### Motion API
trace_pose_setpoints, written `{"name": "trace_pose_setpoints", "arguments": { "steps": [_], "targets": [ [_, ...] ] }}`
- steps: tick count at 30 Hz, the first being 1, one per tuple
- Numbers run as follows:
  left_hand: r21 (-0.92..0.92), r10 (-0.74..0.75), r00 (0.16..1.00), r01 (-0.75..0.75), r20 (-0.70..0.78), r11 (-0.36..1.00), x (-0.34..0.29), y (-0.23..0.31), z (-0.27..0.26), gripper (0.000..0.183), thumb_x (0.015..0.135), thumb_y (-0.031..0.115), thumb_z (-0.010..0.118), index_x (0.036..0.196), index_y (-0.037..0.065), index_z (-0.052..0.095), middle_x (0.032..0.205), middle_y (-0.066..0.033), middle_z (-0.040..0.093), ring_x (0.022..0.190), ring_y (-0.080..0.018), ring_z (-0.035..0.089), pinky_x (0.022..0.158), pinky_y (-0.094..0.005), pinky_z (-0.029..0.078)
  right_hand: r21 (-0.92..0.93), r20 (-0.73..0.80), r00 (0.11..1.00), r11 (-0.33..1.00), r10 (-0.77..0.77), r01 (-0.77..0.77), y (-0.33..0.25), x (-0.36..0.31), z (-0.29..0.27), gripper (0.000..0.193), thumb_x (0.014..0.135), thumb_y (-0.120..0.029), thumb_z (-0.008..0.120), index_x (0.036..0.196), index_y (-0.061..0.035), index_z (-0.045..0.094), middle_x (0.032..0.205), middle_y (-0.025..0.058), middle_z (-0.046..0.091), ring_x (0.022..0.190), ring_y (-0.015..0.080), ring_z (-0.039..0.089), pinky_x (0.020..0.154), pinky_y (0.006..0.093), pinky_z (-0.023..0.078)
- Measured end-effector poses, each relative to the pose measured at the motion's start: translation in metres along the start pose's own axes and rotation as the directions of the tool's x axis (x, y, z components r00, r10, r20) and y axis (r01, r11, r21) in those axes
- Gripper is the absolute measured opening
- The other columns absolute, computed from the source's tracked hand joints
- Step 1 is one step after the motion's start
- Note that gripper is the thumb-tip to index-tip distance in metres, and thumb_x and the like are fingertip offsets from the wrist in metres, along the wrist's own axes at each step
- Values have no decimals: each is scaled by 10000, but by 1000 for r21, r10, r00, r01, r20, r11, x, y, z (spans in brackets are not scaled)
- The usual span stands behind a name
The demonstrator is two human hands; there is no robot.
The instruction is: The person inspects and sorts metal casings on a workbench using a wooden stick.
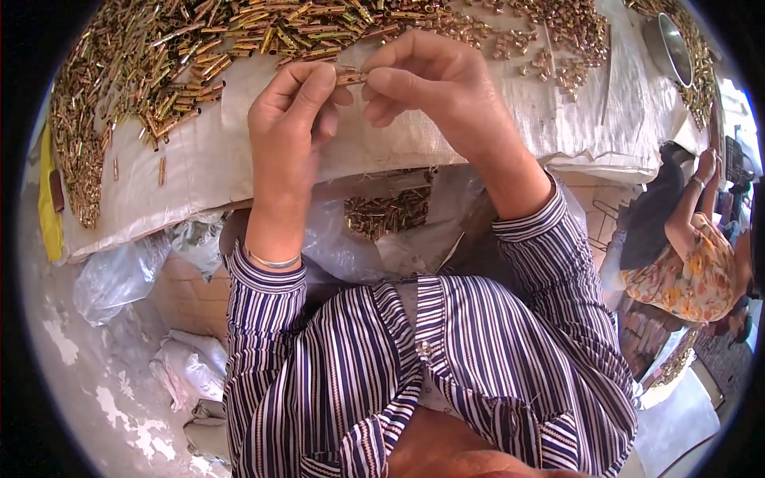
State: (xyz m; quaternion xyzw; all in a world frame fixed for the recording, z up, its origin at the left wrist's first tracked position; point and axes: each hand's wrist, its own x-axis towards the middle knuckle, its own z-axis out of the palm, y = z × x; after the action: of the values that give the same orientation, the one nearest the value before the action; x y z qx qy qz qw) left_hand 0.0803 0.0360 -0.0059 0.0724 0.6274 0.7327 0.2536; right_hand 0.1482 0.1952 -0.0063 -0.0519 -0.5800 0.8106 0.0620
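Observation:
A short, brass-coloured metal sleeve (349,79) lies crosswise between my two hands, just above the near part of the table. My left hand (293,107) pinches its left end between thumb and fingers. At the other end, the thumb and fingertips of my right hand (434,88) are closed on it; whether they also hold a smaller part is hidden. Beyond my hands spreads a large heap of similar sleeves (311,28). Farther right lie many small, short metal pieces (574,36) of the same colour.
White woven sheeting (207,159) covers the table. A metal bowl (676,49) stands at the far right. Below the table edge are more metal pieces (390,213) and clear plastic bags (127,271). Another person in a flowered top (677,279) is at the right.

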Motion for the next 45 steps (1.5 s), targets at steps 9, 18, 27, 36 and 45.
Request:
{"name": "trace_pose_setpoints", "arguments": {
  "steps": [9, 18, 27, 36, 45],
  "targets": [
    [94, 52, 998, -49, -30, 994, -3, -5, 4, 194, 902, 254, 617, 868, 63, 629, 693, -9, 613, 534, -28, 444, 466, -166, 308, -110, -52, 998, 994, -25, 19, 2, 1, 3, 138, 863, -64, 619, 917, 60, 593, 739, 110, 652, 661, 176, 672, 600, 277, 574],
    [-73, 15, 999, -13, 30, 997, -6, -12, 2, 139, 905, 189, 609, 874, 54, 612, 679, -3, 588, 523, -33, 418, 466, -173, 308, 247, 12, 985, 954, 170, -168, 13, -5, -3, 153, 870, -96, 632, 929, 36, 579, 766, 133, 656, 637, 188, 667, 580, 288, 572],
    [-194, -142, 966, 185, 217, 963, -11, -7, -8, 145, 921, 204, 580, 849, 79, 579, 660, 13, 546, 481, -3, 349, 432, -148, 250, 430, 199, 978, 891, 65, -147, 26, -13, 6, 111, 903, -97, 587, 922, 12, 573, 765, 96, 651, 610, 137, 637, 529, 255, 535],
    [-254, -192, 972, 221, 132, 942, 1, -2, -17, 203, 938, 263, 550, 845, 84, 565, 741, -4, 551, 539, -19, 399, 427, -143, 241, -506, -116, 984, 861, -136, 59, 9, 3, -6, 137, 857, -138, 632, 886, -4, 645, 741, 98, 645, 611, 148, 635, 530, 302, 508],
    [480, 216, 975, -218, 60, 850, 21, -5, -13, 154, 882, 210, 620, 886, 56, 638, 761, -28, 621, 633, -109, 567, 488, -222, 396, -991, 76, 891, 65, -448, 118, 31, 30, -11, 123, 777, -134, 604, 840, -31, 581, 809, 133, 600, 712, 319, 639, 623, 416, 517]
  ]
}}
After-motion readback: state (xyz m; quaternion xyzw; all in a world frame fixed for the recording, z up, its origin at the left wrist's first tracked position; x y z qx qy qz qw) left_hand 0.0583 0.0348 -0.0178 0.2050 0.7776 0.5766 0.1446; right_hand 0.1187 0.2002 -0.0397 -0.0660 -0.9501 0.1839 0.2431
